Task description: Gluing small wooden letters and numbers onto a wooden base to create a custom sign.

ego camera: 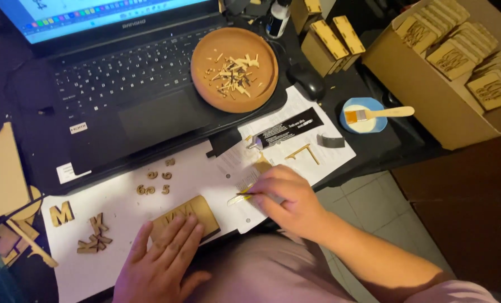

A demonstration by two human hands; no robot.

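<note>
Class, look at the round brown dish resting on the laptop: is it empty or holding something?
Holding something: small pale wooden offcuts lie scattered inside the dish.

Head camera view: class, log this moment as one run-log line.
left hand: flat on wooden plaque | right hand: gripping thin tool | paper sheet: loose wooden letters | laptop: round tray of scraps

lit laptop screen (pixel 93 14) top left, black glue tube (pixel 287 130) centre, brown cardboard box (pixel 430 84) right

Left hand (pixel 163 255) flat, fingers spread, palm down, right hand (pixel 287 196) curled in a pinch, forearm angled inward
</note>
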